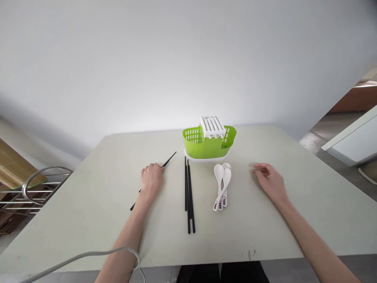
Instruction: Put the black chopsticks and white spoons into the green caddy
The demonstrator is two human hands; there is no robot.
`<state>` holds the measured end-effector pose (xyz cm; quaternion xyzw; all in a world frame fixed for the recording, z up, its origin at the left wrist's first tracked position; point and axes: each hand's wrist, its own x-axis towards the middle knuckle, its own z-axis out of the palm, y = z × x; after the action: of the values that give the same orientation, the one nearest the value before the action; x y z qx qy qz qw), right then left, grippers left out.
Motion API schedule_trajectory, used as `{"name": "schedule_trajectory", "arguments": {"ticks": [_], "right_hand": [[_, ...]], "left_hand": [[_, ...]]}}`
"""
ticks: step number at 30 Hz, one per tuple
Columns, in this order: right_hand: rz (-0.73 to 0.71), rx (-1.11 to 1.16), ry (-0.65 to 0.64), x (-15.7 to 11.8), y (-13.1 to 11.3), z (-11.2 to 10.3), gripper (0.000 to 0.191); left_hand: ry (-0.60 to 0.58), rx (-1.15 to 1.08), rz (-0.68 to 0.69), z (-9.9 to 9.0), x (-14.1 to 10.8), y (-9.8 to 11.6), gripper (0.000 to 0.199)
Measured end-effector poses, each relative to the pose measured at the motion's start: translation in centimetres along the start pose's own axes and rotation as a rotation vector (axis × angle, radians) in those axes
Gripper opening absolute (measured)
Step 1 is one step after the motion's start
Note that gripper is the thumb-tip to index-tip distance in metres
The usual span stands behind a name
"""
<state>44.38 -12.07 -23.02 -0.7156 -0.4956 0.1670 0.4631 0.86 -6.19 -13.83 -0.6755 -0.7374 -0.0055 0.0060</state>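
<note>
My left hand (151, 180) is closed around black chopsticks (170, 158) left of the table's middle; their tips point up and right, and their thick ends show below the hand. Several more black chopsticks (189, 196) lie lengthwise on the table to its right. White spoons (222, 184) with printed handle ends lie overlapping beside them. Behind these stands a green basket (206, 149) with a white slotted top piece (213, 125) and a white base. At the right, my right hand (268, 180) has its fingers pinched on a small, thin, pale thing that I cannot make out.
The pale table (235, 239) meets a white wall at the back. A grey cable (85, 255) crosses the front left edge. Left of the table is a metal rack (44, 188) with a wooden board; white furniture (353, 137) stands at the right.
</note>
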Motion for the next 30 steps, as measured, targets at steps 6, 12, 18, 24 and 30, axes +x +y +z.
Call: {"name": "schedule_trajectory", "arguments": {"ticks": [6, 12, 18, 24, 30], "right_hand": [[0.006, -0.010, -0.008, 0.1, 0.3, 0.1, 0.030], [-0.035, -0.022, -0.001, 0.1, 0.3, 0.1, 0.030], [-0.051, -0.029, -0.011, 0.2, 0.2, 0.1, 0.029], [-0.058, -0.035, -0.024, 0.0, -0.1, 0.0, 0.027], [-0.061, -0.045, -0.036, 0.0, -0.1, -0.1, 0.028]], "left_hand": [[0.038, -0.058, 0.028, 0.3, 0.0, 0.1, 0.035], [0.312, -0.610, 0.024, -1.0, -0.1, 0.4, 0.021], [0.684, -1.475, 0.082, -3.4, -1.0, 1.0, 0.032], [0.527, -1.780, 0.132, -4.0, -0.9, 0.8, 0.063], [0.309, -1.685, 0.229, -3.0, -1.7, 2.2, 0.066]]}}
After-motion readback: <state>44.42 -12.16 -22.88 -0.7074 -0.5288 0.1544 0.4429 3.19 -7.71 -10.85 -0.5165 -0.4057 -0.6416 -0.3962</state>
